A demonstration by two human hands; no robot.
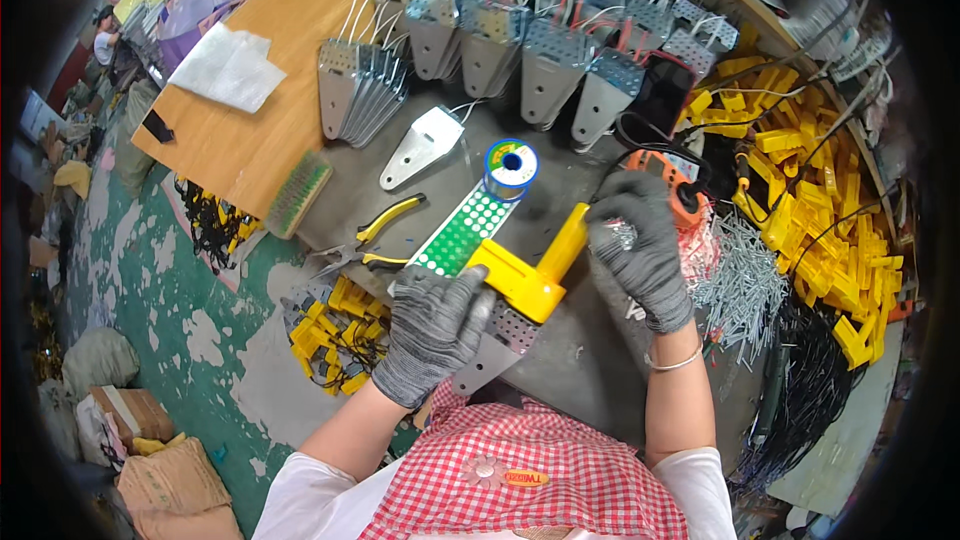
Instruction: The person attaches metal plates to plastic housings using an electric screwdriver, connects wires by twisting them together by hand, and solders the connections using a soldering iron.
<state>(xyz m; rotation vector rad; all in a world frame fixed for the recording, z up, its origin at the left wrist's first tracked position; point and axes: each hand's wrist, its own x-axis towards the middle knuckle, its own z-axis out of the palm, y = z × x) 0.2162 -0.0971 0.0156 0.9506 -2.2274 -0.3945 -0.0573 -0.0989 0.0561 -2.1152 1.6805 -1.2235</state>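
My left hand [435,330], in a grey knitted glove, grips an L-shaped yellow plastic housing [520,283]. Under that hand and the housing lies a grey metal plate with small holes [490,358]. My right hand [642,250], gloved alike, is closed beside the housing's raised arm; what its fingers hold, if anything, is unclear. A green card with white dots [465,232] lies just beyond the housing, with a blue spool of wire [511,166] at its far end. Yellow-handled pliers [372,238] rest left of the card. Farther off lies a single tapered metal plate [424,147].
Several stacks of tapered metal plates with white wires [555,55] line the far side. Yellow housings [790,140], screws [745,275] and black cables [800,380] are heaped at right. An orange tool [675,185] stands behind my right hand; a brush [300,195] lies left.
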